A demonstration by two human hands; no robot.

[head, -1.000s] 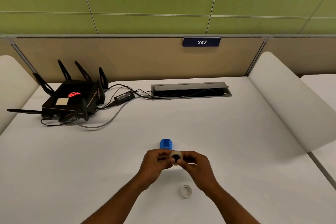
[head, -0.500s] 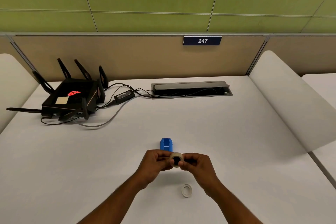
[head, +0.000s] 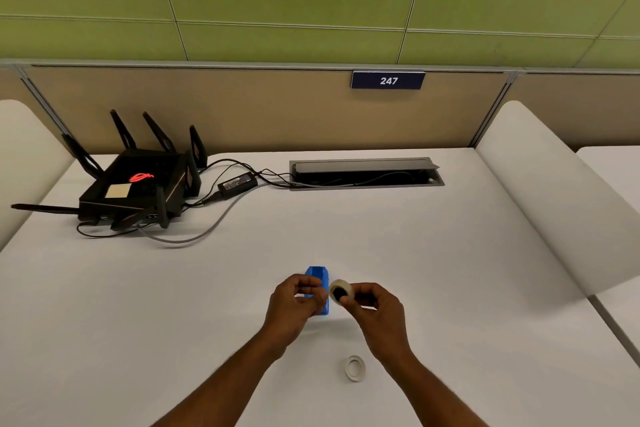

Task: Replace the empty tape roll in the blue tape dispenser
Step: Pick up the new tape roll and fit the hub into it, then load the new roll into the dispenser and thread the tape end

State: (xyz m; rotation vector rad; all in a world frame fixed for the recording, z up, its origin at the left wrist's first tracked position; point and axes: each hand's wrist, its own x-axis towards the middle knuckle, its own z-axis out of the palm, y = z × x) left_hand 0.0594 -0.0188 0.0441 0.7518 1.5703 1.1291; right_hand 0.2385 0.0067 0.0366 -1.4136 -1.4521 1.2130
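Observation:
The blue tape dispenser [head: 319, 276] stands on the white table [head: 433, 253] just beyond my hands. My left hand [head: 294, 305] curls around its near part, fingers closed on the blue body and hiding much of it. My right hand [head: 375, 308] pinches a new roll of clear tape [head: 341, 292] with a dark core, held upright just right of the dispenser and slightly above the table. The two hands are a small gap apart. The empty white tape core [head: 355, 368] lies flat on the table near my right forearm.
A black router [head: 138, 187] with several antennas sits at the back left, its cables and power brick [head: 238, 183] trailing to an open cable hatch [head: 367, 174]. White curved dividers [head: 561, 204] border the table on both sides.
My left hand has let go of the tape roll and closed on the dispenser. My right hand has drawn the roll slightly to the right. The hands have separated.

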